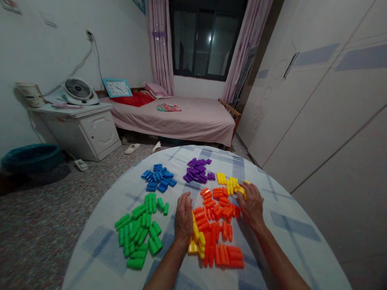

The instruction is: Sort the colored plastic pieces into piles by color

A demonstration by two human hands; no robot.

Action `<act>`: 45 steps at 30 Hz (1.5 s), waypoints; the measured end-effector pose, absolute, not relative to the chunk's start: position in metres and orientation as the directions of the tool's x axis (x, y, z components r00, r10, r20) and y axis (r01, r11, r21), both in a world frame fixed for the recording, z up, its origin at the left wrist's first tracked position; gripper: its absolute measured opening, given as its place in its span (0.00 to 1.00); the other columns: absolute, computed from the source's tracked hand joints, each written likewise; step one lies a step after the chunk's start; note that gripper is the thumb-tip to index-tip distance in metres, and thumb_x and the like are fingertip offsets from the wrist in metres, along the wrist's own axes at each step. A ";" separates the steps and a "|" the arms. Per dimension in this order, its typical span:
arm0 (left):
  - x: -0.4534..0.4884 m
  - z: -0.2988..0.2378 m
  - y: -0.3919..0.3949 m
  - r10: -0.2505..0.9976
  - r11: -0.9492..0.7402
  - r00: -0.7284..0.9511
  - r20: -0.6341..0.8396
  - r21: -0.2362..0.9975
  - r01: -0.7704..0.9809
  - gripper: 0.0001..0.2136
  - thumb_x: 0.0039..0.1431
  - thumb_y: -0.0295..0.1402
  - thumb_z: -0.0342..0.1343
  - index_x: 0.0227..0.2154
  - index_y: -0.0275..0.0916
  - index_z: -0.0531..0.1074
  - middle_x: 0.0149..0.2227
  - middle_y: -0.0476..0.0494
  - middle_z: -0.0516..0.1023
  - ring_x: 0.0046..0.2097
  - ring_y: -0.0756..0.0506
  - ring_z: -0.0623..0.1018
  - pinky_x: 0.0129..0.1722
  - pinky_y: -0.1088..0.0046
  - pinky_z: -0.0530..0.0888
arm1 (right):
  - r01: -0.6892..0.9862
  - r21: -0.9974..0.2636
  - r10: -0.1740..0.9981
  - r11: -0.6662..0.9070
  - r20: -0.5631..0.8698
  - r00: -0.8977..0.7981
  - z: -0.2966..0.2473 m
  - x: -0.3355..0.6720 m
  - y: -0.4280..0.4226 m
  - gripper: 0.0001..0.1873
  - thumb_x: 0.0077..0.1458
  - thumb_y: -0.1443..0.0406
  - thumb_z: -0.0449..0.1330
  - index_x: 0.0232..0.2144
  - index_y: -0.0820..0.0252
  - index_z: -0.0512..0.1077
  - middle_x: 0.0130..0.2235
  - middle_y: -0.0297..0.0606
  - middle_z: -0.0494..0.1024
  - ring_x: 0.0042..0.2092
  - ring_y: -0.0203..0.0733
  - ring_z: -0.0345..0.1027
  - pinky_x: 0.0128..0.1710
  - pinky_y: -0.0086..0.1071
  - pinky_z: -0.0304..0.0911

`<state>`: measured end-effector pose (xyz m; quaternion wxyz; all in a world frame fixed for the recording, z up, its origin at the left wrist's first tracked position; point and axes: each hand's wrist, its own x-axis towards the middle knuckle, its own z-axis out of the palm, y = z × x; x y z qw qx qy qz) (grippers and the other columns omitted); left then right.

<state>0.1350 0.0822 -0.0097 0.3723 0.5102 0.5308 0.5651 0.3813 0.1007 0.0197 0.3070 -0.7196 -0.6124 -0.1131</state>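
Finger-shaped plastic pieces lie sorted by colour on a round table. My left hand [183, 218] stands on its side at the left edge of the orange pieces [221, 211], fingers stretched forward and slightly cupped. Against its palm side lie several yellow pieces [195, 238], partly hidden by the hand. My right hand [251, 204] reaches to the far yellow group [232, 185], its fingers curled over the pieces at the right end. Exactly how many it grips is hidden.
Green pieces [139, 230] lie left of my left hand. Blue pieces [159, 177] and purple pieces [198, 169] lie farther back. A checked cloth [291, 250] covers the table. Beyond stand a bed [200, 120], a cabinet [98, 131] and a wardrobe [323, 145].
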 end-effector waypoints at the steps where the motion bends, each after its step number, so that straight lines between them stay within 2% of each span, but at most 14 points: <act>1: 0.135 -0.010 0.082 0.963 -0.160 -0.199 0.183 0.979 0.124 0.23 0.64 0.48 0.37 0.50 0.40 0.67 0.49 0.39 0.72 0.49 0.45 0.74 0.50 0.67 0.71 | 0.963 -0.270 0.844 0.001 0.517 0.144 0.025 0.374 0.105 0.19 0.57 0.61 0.48 0.48 0.57 0.70 0.54 0.41 0.70 0.59 0.50 0.53 0.56 0.47 0.51; 4: 0.135 -0.009 0.082 0.965 -0.156 -0.194 0.179 0.980 0.125 0.23 0.64 0.48 0.37 0.50 0.40 0.67 0.49 0.39 0.72 0.49 0.45 0.73 0.50 0.66 0.71 | 0.972 -0.201 0.918 0.124 0.396 -0.035 0.039 0.355 0.122 0.17 0.59 0.61 0.49 0.46 0.53 0.73 0.54 0.38 0.71 0.60 0.51 0.52 0.55 0.48 0.51; 10: 0.135 -0.009 0.083 0.965 -0.165 -0.180 0.190 0.975 0.148 0.21 0.64 0.46 0.38 0.49 0.39 0.68 0.49 0.39 0.72 0.51 0.44 0.72 0.52 0.64 0.69 | 0.979 -0.046 0.962 0.200 0.196 -0.188 0.039 0.347 0.151 0.17 0.61 0.64 0.46 0.41 0.50 0.75 0.54 0.35 0.72 0.61 0.53 0.52 0.53 0.50 0.51; 13: 0.135 -0.010 0.083 0.966 -0.162 -0.174 0.190 0.974 0.161 0.21 0.65 0.46 0.38 0.49 0.40 0.68 0.49 0.39 0.72 0.51 0.44 0.72 0.52 0.64 0.69 | 0.983 0.036 0.966 0.182 0.178 -0.186 0.035 0.354 0.154 0.16 0.61 0.65 0.46 0.39 0.52 0.75 0.54 0.38 0.72 0.60 0.56 0.52 0.53 0.52 0.50; 18: 0.136 -0.010 0.081 0.970 -0.145 -0.172 0.171 0.977 0.156 0.22 0.65 0.47 0.37 0.49 0.40 0.67 0.50 0.39 0.71 0.52 0.43 0.71 0.53 0.64 0.69 | 0.996 0.066 0.972 0.057 0.226 -0.071 0.034 0.375 0.148 0.13 0.58 0.64 0.50 0.39 0.55 0.74 0.52 0.44 0.71 0.60 0.59 0.51 0.53 0.57 0.47; 20: 0.136 -0.009 0.081 0.970 -0.149 -0.171 0.175 0.977 0.155 0.22 0.65 0.47 0.37 0.49 0.40 0.67 0.50 0.39 0.70 0.53 0.43 0.71 0.53 0.63 0.68 | 0.999 0.024 0.955 0.036 0.292 -0.041 0.032 0.383 0.146 0.14 0.58 0.63 0.50 0.41 0.57 0.74 0.54 0.46 0.70 0.60 0.60 0.50 0.53 0.57 0.48; 22: 0.136 -0.009 0.081 0.968 -0.159 -0.173 0.184 0.976 0.151 0.22 0.65 0.47 0.37 0.49 0.40 0.68 0.50 0.39 0.71 0.53 0.43 0.71 0.53 0.62 0.68 | 0.994 -0.085 0.923 0.063 0.385 -0.026 0.027 0.386 0.142 0.18 0.60 0.62 0.47 0.43 0.59 0.74 0.54 0.46 0.70 0.60 0.56 0.52 0.55 0.54 0.50; 25: 0.136 -0.009 0.081 0.966 -0.167 -0.172 0.191 0.975 0.144 0.22 0.65 0.47 0.37 0.49 0.40 0.68 0.50 0.39 0.71 0.53 0.43 0.70 0.53 0.62 0.67 | 0.940 -0.265 0.890 0.216 0.450 -0.078 0.016 0.382 0.134 0.22 0.62 0.59 0.43 0.46 0.60 0.72 0.52 0.46 0.72 0.58 0.49 0.58 0.57 0.48 0.53; 27: 0.136 -0.008 0.081 0.967 -0.164 -0.175 0.186 0.977 0.136 0.22 0.64 0.47 0.37 0.49 0.40 0.68 0.50 0.39 0.71 0.53 0.43 0.71 0.53 0.62 0.67 | 0.890 -0.332 0.882 0.312 0.450 -0.142 0.007 0.375 0.126 0.22 0.62 0.58 0.44 0.48 0.59 0.71 0.53 0.44 0.72 0.57 0.48 0.60 0.58 0.47 0.54; 29: 0.135 -0.008 0.081 0.967 -0.160 -0.179 0.180 0.980 0.121 0.22 0.64 0.47 0.38 0.49 0.40 0.68 0.50 0.39 0.71 0.52 0.43 0.71 0.53 0.62 0.68 | 0.861 -0.380 0.888 0.338 0.431 -0.159 -0.002 0.367 0.118 0.22 0.61 0.57 0.44 0.51 0.56 0.70 0.54 0.43 0.71 0.57 0.47 0.61 0.57 0.48 0.56; 32: 0.135 -0.008 0.081 0.968 -0.162 -0.179 0.177 0.982 0.097 0.21 0.64 0.48 0.38 0.48 0.41 0.68 0.49 0.39 0.71 0.52 0.43 0.71 0.53 0.63 0.68 | 0.841 -0.472 0.924 0.265 0.374 -0.081 -0.010 0.352 0.109 0.23 0.61 0.56 0.45 0.53 0.56 0.68 0.55 0.44 0.70 0.57 0.47 0.61 0.57 0.47 0.57; 36: 0.135 -0.010 0.083 0.966 -0.172 -0.185 0.183 0.983 0.070 0.21 0.64 0.48 0.39 0.47 0.42 0.69 0.49 0.40 0.71 0.52 0.44 0.71 0.53 0.64 0.67 | 0.783 -0.594 0.954 0.185 0.300 0.003 -0.010 0.328 0.098 0.25 0.61 0.55 0.44 0.53 0.60 0.67 0.57 0.45 0.68 0.59 0.45 0.59 0.60 0.46 0.53; 42: 0.134 -0.009 0.083 0.966 -0.169 -0.193 0.170 0.985 0.025 0.21 0.63 0.49 0.39 0.47 0.42 0.70 0.49 0.41 0.72 0.51 0.44 0.72 0.51 0.65 0.68 | 0.631 -0.744 0.970 0.220 0.233 -0.064 0.005 0.311 0.078 0.21 0.61 0.56 0.45 0.49 0.56 0.70 0.55 0.41 0.70 0.58 0.41 0.61 0.60 0.44 0.52; 45: 0.134 -0.006 0.083 0.968 -0.133 -0.216 0.125 0.991 -0.023 0.22 0.62 0.50 0.40 0.45 0.42 0.70 0.47 0.41 0.73 0.48 0.44 0.73 0.48 0.66 0.70 | 0.638 -0.729 0.955 0.248 0.295 -0.033 0.018 0.309 0.065 0.19 0.60 0.58 0.48 0.48 0.57 0.70 0.55 0.42 0.70 0.57 0.43 0.60 0.60 0.46 0.53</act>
